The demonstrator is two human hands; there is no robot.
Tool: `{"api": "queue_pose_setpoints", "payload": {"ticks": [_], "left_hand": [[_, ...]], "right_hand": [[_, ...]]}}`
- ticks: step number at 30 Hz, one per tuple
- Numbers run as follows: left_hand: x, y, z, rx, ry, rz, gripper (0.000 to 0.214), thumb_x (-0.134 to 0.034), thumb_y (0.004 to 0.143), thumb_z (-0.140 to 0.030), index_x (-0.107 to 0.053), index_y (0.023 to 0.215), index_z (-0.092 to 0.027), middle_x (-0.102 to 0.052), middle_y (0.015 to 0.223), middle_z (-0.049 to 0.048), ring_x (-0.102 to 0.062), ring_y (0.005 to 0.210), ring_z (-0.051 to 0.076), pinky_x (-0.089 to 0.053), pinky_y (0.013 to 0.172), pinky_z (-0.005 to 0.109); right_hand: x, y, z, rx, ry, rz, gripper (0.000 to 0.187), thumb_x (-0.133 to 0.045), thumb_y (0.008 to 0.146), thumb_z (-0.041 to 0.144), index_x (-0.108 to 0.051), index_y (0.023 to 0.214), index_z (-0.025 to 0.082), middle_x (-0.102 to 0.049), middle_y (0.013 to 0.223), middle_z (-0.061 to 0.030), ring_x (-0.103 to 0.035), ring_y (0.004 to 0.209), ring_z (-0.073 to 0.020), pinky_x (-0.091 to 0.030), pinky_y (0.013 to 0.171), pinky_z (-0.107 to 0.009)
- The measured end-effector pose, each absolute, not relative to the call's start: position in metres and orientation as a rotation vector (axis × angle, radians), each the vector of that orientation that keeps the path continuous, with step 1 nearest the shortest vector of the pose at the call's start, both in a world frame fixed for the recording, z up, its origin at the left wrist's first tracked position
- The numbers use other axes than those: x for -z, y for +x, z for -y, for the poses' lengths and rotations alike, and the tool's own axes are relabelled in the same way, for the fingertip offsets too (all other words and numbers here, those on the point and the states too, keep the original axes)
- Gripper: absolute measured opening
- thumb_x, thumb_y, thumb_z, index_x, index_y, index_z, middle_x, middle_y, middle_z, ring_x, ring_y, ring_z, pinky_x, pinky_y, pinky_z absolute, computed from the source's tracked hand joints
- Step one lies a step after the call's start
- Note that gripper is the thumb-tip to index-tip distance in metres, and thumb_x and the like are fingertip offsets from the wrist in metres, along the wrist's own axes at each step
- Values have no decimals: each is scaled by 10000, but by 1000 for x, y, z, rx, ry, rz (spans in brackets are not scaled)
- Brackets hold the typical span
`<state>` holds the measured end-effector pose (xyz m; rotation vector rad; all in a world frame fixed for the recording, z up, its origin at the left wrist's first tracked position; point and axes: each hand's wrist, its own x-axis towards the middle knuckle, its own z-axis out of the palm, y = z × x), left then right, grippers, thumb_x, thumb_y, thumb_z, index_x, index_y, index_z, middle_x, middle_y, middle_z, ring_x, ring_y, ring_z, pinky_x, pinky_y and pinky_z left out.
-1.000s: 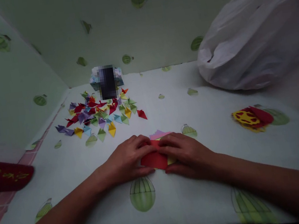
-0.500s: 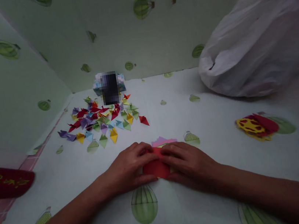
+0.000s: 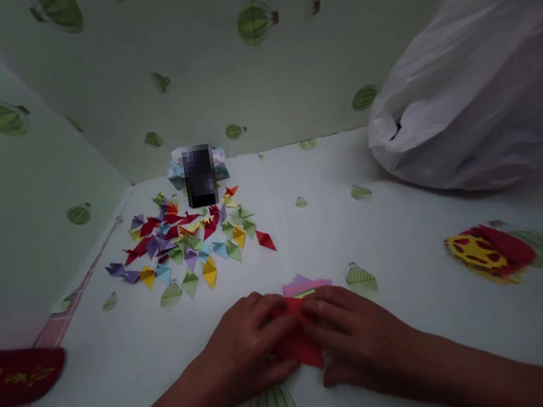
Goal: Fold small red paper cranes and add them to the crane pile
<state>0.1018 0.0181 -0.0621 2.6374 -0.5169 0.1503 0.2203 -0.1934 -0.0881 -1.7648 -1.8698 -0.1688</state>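
Between my hands is a sheet of red paper (image 3: 300, 347), its lower corner pointing toward me. My left hand (image 3: 251, 344) holds it from the left, fingers over the top and thumb along the lower edge. From the right, the fingers of my right hand (image 3: 363, 335) press on its upper part, while the right thumb sits apart from the lower corner. The fingers hide part of the paper, so its folds are hard to make out. Just behind it, pink, purple and yellow-green sheets (image 3: 307, 285) stick out.
Many small folded paper pieces (image 3: 186, 242) lie at the back left before a tissue box (image 3: 177, 176) with a blurred-out dark object. A white plastic bag (image 3: 471, 115) stands back right. Yellow and red cutouts (image 3: 491, 253) lie right; a red object with yellow writing (image 3: 20, 377) is at left.
The view has tilted up, so everything sits lower. My right thumb has come away from the red paper's lower edge, and its lower corner now shows between my hands.
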Motion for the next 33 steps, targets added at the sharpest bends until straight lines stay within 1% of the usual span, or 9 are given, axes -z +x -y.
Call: {"api": "queue_pose_setpoints", "payload": {"ticks": [2, 6, 8, 12, 17, 22, 25, 29, 33], "left_hand": [[62, 101, -18, -161, 2635, 516, 433, -735, 760, -258, -603, 1167, -192, -620, 1204, 129, -584, 940, 257, -543, 786, 427], [61, 99, -20, -151, 2634, 513, 377, -701, 781, -214, -620, 1148, -198, -628, 1201, 131, -593, 945, 254, -548, 780, 419], [62, 99, -22, -141, 2625, 525, 350, -693, 812, -243, -627, 1155, -215, -630, 1195, 127, -598, 951, 250, -549, 784, 414], [64, 100, -24, -157, 2589, 546, 361, -692, 852, -381, -636, 1170, -219, -636, 1170, 123, -604, 958, 243, -550, 798, 402], [66, 102, -23, -192, 2590, 528, 345, -646, 888, -407, -639, 1177, -219, -641, 1160, 121, -602, 960, 230, -541, 811, 381], [69, 103, -27, -192, 2556, 604, 491, -630, 861, -551, -630, 1200, -194, -624, 1204, 152, -583, 937, 242, -521, 785, 388], [70, 106, -29, -200, 2517, 608, 444, -596, 894, -520, -638, 1183, -185, -632, 1179, 148, -581, 915, 229, -514, 769, 369], [68, 108, -30, -188, 2511, 644, 430, -619, 884, -498, -636, 1175, -182, -641, 1172, 148, -595, 936, 229, -521, 802, 375], [66, 109, -30, -176, 2565, 655, 475, -656, 837, -547, -646, 1127, -170, -634, 1175, 159, -588, 940, 238, -518, 807, 382]], "right_hand": [[89, 220, 191, 154, -1774, 1859, 460, -748, 804, 476, -643, 1053, 104, -655, 1086, -158, -572, 1001, -300, -523, 896, -480], [95, 218, 187, 180, -1795, 1844, 271, -685, 874, 386, -649, 975, 137, -655, 1019, -126, -561, 955, -268, -506, 891, -465], [96, 217, 187, 193, -1792, 1844, 269, -667, 885, 404, -652, 937, 141, -650, 1006, -125, -557, 948, -266, -508, 874, -457], [94, 218, 188, 207, -1778, 1837, 377, -650, 879, 499, -662, 926, 125, -649, 1002, -138, -550, 927, -266, -519, 837, -441], [90, 215, 187, 208, -1780, 1773, 203, -653, 892, 317, -667, 931, 118, -663, 970, -122, -556, 879, -246, -528, 790, -409], [89, 211, 189, 88, -1791, 1710, 349, -754, 819, 358, -659, 1046, 111, -657, 1059, -134, -552, 967, -272, -515, 862, -435], [90, 211, 192, 30, -1795, 1688, 443, -785, 788, 367, -638, 1117, 110, -638, 1141, -147, -533, 1041, -293, -492, 924, -468], [94, 214, 194, -67, -1789, 1689, 545, -808, 740, 462, -626, 1141, 141, -618, 1183, -146, -518, 1072, -313, -487, 929, -503], [97, 214, 194, -60, -1807, 1710, 451, -771, 790, 372, -623, 1152, 148, -615, 1183, -142, -516, 1088, -320, -488, 925, -507]]}}
